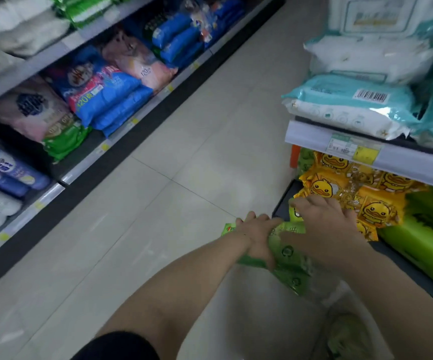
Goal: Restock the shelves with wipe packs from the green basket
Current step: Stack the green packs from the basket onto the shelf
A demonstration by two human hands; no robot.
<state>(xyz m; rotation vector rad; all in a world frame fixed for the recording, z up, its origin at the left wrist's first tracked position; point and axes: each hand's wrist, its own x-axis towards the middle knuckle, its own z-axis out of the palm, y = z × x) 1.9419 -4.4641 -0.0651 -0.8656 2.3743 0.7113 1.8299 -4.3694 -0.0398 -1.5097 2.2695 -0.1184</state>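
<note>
Two hands are on one green wipe pack (287, 255), held low at the near right, just in front of the bottom shelf (282, 202). The left hand (258, 239) grips its left end, fingers wrapped round. The right hand (324, 224) clutches its far end, beside yellow duck packs (353, 196) too overlapped to count.

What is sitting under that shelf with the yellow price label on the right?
Yellow duck-print packs lie there, with a big green pack beside them. The shelf edge covers whatever is farther back, and the right hand hides part of the front.
</note>
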